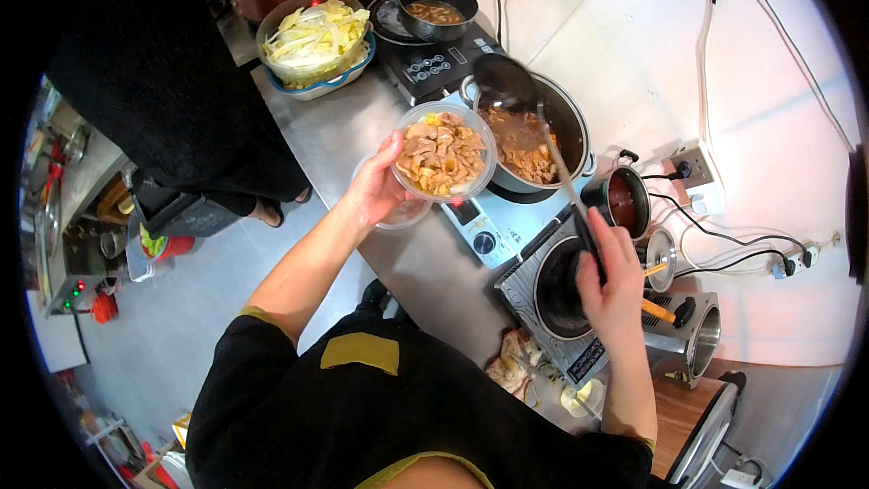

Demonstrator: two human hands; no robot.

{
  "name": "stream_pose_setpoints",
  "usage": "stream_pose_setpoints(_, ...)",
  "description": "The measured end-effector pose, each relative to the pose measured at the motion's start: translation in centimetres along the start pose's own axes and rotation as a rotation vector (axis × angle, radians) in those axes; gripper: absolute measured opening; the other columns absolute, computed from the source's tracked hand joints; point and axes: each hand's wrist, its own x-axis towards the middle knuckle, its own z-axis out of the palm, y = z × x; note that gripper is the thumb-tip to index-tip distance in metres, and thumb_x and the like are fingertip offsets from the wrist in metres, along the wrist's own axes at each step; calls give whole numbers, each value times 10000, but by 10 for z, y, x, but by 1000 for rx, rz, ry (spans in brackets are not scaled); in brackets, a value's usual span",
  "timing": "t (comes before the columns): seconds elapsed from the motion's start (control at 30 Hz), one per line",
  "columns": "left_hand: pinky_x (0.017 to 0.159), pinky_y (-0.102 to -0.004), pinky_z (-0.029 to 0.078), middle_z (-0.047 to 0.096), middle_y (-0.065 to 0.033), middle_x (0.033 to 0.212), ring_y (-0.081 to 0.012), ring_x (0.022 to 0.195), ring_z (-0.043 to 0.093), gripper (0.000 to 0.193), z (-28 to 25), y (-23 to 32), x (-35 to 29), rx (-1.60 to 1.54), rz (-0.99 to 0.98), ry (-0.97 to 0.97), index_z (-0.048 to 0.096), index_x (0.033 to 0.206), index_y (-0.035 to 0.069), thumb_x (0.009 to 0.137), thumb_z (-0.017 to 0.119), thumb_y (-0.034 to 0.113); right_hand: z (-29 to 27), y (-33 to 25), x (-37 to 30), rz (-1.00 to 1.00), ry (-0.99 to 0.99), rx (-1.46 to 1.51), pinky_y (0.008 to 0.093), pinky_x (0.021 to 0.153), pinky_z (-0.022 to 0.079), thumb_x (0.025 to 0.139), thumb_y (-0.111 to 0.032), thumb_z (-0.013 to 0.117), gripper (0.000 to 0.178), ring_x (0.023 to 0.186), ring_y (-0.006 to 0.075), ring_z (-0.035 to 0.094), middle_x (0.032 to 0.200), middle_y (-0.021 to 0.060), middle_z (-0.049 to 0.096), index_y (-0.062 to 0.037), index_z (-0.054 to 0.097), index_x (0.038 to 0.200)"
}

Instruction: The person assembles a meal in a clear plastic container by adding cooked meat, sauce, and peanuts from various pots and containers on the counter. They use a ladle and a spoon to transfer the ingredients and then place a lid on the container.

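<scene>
My left hand [376,186] holds a round clear plastic container [444,154] filled with brown meat pieces, tilted beside a large steel pot [570,122] of brown stew. A clear lid [405,211] lies under that hand. My right hand [611,281] grips the long handle of a dark ladle [503,83], whose bowl hangs over the pot's far rim. The pot stands on a white induction cooker [493,226].
A bowl of shredded cabbage [315,41], a black pan with food [436,7] on a second cooker, a small pot of red sauce [623,199], an empty black burner [561,294], a wall socket [695,167] with cables. Another person in black [172,72] stands at the left.
</scene>
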Motion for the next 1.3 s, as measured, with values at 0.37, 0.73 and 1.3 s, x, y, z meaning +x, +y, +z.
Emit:
stream_pose_setpoints(0.37,1070,-480,302,417,-102,1406,-280,1293,398,600,12,-14,-32,-40,-35,26,378,1378,88,912,515,441,32,112,33,636,-350,314,240,487,442,886,-117,562,284,528,112,575,868,68,654,23,598,1130)
stream_pose_setpoints(0.73,1073,-480,285,365,-87,1446,-260,1323,352,677,38,-61,-88,230,-39,-34,295,1427,101,909,510,479,164,27,-59,627,-108,1406,314,897,454,947,-433,490,615,1086,153,517,1245,89,531,-42,334,1395)
stream_pose_setpoints(1.3,1055,-432,338,446,-97,1382,-252,1275,423,722,-35,-15,-131,143,143,202,353,1386,56,892,476,568,177,44,-101,285,-385,235,419,699,529,888,-73,480,183,777,301,656,833,159,665,-60,649,957)
